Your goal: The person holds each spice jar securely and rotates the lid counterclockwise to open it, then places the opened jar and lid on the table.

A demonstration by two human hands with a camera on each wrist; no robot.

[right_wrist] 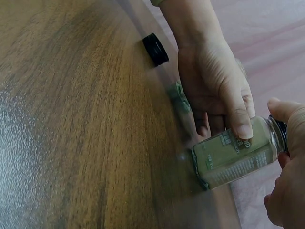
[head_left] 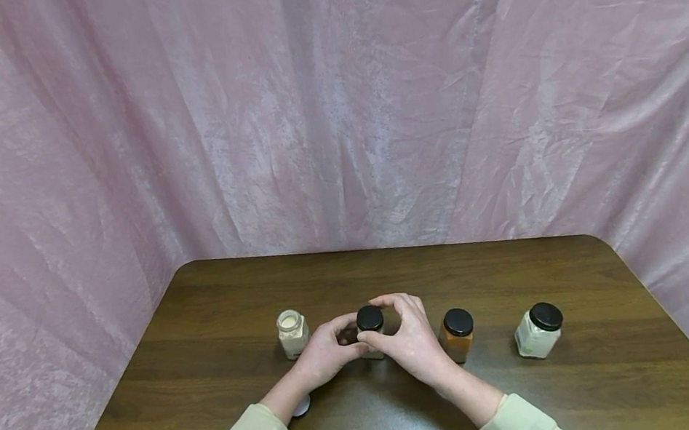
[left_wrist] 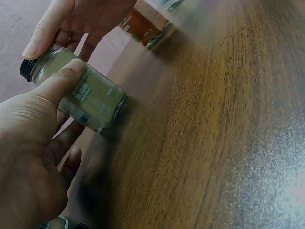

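A square glass jar [left_wrist: 102, 98] of greenish powder with a black lid [head_left: 369, 317] stands upright near the table's middle. My left hand [head_left: 326, 353] grips its body, the thumb lying across the printed label. From the other side my right hand [head_left: 410, 342] holds the black lid between thumb and fingers. In the right wrist view, the left thumb presses the jar's side, and part of the lid is hidden behind the right hand [right_wrist: 290, 167].
Left of my hands is a lidless jar [head_left: 294, 338] of pale powder. A loose black lid [right_wrist: 155, 49] lies on the table by my left forearm. To the right stand an orange-brown jar [head_left: 457, 344] and a white jar [head_left: 535, 338], both black-lidded. Pink curtain [head_left: 330, 114] hangs behind the table.
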